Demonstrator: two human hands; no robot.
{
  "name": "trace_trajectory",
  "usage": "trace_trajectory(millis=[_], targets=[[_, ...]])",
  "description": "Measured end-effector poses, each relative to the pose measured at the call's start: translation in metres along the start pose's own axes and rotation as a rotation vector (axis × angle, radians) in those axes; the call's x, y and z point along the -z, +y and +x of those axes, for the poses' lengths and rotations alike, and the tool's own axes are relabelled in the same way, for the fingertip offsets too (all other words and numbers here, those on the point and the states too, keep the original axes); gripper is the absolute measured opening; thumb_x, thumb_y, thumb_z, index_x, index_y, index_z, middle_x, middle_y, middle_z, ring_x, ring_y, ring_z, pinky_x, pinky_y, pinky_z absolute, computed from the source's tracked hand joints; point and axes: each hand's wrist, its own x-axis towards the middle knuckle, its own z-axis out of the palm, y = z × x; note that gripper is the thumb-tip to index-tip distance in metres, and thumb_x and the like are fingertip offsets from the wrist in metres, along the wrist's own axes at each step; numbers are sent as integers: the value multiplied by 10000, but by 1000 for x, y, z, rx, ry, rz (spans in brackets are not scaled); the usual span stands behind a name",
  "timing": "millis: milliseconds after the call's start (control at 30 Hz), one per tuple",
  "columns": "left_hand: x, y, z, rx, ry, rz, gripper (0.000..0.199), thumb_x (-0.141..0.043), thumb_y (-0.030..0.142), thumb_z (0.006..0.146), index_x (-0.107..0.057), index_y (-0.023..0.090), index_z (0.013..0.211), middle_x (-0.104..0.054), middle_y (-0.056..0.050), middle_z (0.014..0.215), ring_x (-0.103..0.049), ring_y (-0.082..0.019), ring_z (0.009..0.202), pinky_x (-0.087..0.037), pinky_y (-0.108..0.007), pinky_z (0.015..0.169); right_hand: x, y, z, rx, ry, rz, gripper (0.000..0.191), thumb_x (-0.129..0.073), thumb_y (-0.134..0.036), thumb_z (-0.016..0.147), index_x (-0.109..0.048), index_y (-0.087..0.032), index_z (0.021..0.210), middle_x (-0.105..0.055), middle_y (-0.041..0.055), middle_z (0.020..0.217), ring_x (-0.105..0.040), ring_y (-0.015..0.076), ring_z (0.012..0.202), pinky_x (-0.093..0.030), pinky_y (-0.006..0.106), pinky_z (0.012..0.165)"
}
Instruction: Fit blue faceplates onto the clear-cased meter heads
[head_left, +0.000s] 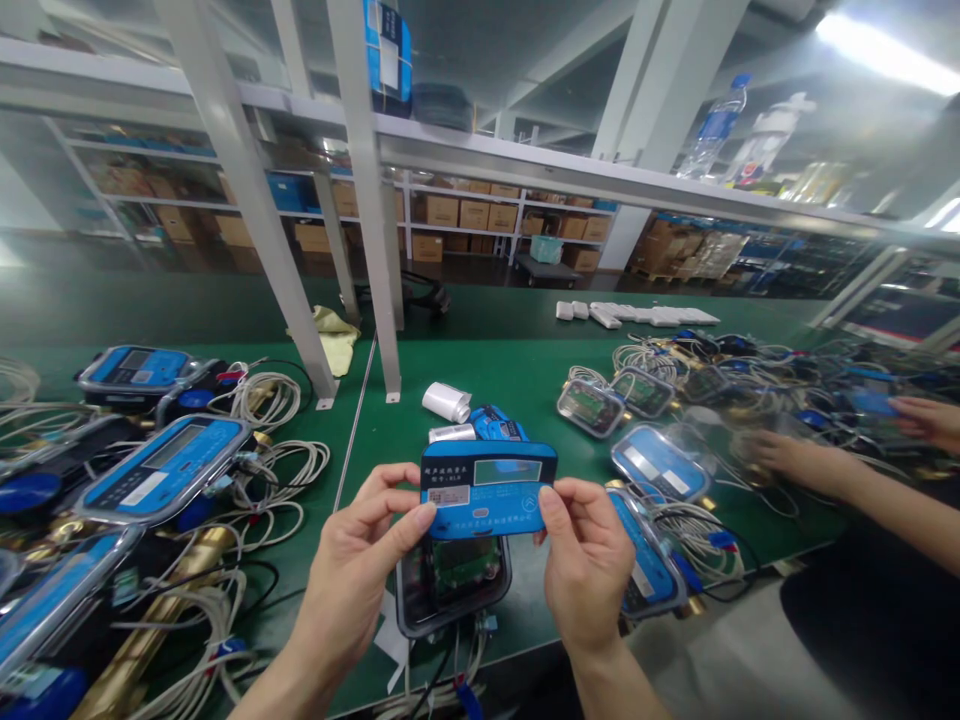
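Between my two hands I hold up a blue meter faceplate (489, 505) with a clear window and a small label. My left hand (367, 555) pinches its left end, thumb on the front. My right hand (589, 560) grips the right end the same way. Just below the plate sits an open meter housing (411, 600) with a green circuit board (466, 565) inside, partly hidden by the plate. Behind the plate lie a stack of blue faceplates (499, 425) and a white label roll (447, 402). White paper strips (391, 640) lie left of the housing.
Assembled meters (169, 460) with coiled cables and brass pipes crowd the left. More meters (660, 462) stand on the right, where a co-worker's hands (795, 465) reach in. Metal posts (375, 250) carry a shelf (525, 150) above the green bench (480, 365).
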Motion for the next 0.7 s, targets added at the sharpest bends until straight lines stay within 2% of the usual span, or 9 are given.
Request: trace_trajectory(millis=[133, 233, 300, 400, 500, 600, 700], targets=[[2, -4, 2, -80, 34, 27, 213, -818, 380, 693, -728, 204, 618, -519, -52, 1148, -484, -222, 1157, -447, -222, 850, 1, 1, 0, -25, 8, 36, 161, -708, -308, 835, -632, -171, 802, -562, -40, 587, -491, 76, 455, -428, 166, 429], [8, -7, 5, -149, 33, 138, 195, -795, 393, 718, -742, 225, 637, -536, -58, 1149, -488, -244, 1166, -449, -265, 867, 0, 1, -1, -40, -11, 25, 186, -702, -334, 838, -628, -167, 798, -555, -36, 583, -483, 82, 451, -421, 177, 418], [13, -9, 6, -184, 48, 287, 175, -766, 417, 751, -766, 252, 694, -567, -56, 1139, -508, -248, 1149, -433, -306, 912, -1, 0, -1, -17, -20, 4, 190, -699, -338, 836, -627, -168, 792, -552, -35, 581, -479, 85, 448, -420, 184, 416], [19, -12, 7, -200, 110, 431, 192, -739, 447, 778, -781, 309, 905, -603, -35, 1169, -527, -244, 1150, -394, -338, 987, -2, -2, -1, 38, -5, -34, 176, -690, -329, 838, -629, -172, 787, -554, -34, 585, -481, 87, 449, -428, 191, 423], [19, -11, 6, -175, 124, 330, 239, -729, 445, 793, -761, 316, 992, -600, -29, 1197, -525, -235, 1165, -420, -309, 963, -2, -2, -1, 54, 23, -49, 163, -681, -321, 846, -628, -175, 793, -559, -35, 594, -483, 84, 448, -431, 187, 422], [14, -6, 5, -103, 45, 158, 172, -744, 419, 788, -769, 256, 837, -590, -43, 1166, -533, -216, 1131, -455, -258, 905, -1, -2, -1, 29, -1, -49, 159, -678, -317, 846, -624, -176, 797, -561, -36, 587, -490, 86, 446, -432, 185, 418], [8, 1, 3, -15, -42, 26, 220, -767, 396, 767, -721, 201, 675, -592, -38, 1045, -559, -172, 1019, -471, -205, 834, 0, -2, -1, -1, -59, -54, 160, -676, -315, 846, -623, -174, 790, -554, -40, 565, -493, 89, 442, -438, 189, 418]])
